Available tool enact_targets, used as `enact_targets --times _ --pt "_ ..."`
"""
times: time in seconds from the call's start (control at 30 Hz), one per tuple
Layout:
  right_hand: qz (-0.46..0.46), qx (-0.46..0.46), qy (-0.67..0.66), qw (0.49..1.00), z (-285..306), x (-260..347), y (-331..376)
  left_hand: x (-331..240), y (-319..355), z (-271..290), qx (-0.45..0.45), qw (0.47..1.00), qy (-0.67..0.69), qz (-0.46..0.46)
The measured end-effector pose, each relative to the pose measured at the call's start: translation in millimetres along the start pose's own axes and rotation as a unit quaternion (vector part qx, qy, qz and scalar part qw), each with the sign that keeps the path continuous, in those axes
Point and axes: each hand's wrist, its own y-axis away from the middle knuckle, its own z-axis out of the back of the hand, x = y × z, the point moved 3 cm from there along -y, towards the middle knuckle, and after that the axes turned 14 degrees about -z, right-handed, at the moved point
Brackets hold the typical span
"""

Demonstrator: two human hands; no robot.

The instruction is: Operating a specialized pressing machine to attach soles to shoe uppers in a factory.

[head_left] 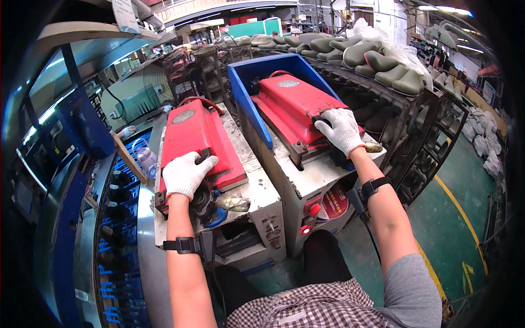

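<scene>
Both of my hands wear white knit gloves. My left hand point(188, 174) is closed at the front end of the left red machine cover point(198, 131), with its thumb by a black handle point(204, 153). Farther right, my right hand point(341, 131) grips the front end of another red cover point(298, 98), at a dark handle point(316, 118). Each cover sits low on its machine. Below my left hand is a dark round fitting point(202, 201), beside a tape-wrapped piece point(233, 204). A similar wrapped piece point(373, 147) sticks out beyond my right wrist.
A blue guard point(249, 104) surrounds the right machine's back and left side. Green-grey clogs point(377, 60) line a rack at the far right. On the left runs a conveyor with blue holders point(123, 218), and a co-worker's gloved hand point(127, 131) is beyond. A red-lit switch point(305, 229) sits low in front.
</scene>
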Motion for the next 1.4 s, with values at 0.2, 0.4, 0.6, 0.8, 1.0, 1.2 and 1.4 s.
enact_targets --times 0.2,0.4,0.6,0.8,1.0,1.2,1.4 --pt "0.0 -0.001 0.002 1.0 -1.3 -0.2 -0.1 2.3 -0.2 -1.5 0.004 1.0 -0.008 0.006" --pt "-0.003 0.005 0.002 1.0 -0.4 0.1 -0.2 0.3 0.5 -0.8 0.003 1.0 -0.013 0.005" --pt "-0.001 0.002 0.001 1.0 -0.8 -1.6 0.2 0.5 -0.4 -2.2 -0.002 1.0 -0.018 0.0" --pt "0.001 -0.001 -0.001 1.0 -2.6 -1.6 0.6 1.1 0.4 -2.2 -0.006 1.0 -0.02 0.003" --pt "0.004 -0.002 -0.002 1.0 -2.8 -2.8 0.7 -1.0 0.9 -1.2 -0.014 1.0 -0.016 0.008" --pt "-0.001 0.001 0.002 1.0 -2.9 -2.5 0.6 -2.1 0.8 -0.8 -0.011 1.0 -0.012 0.012" --pt "0.002 -0.003 0.001 1.0 -3.8 -3.6 1.0 -1.6 1.2 -1.1 -0.013 1.0 -0.014 0.01"
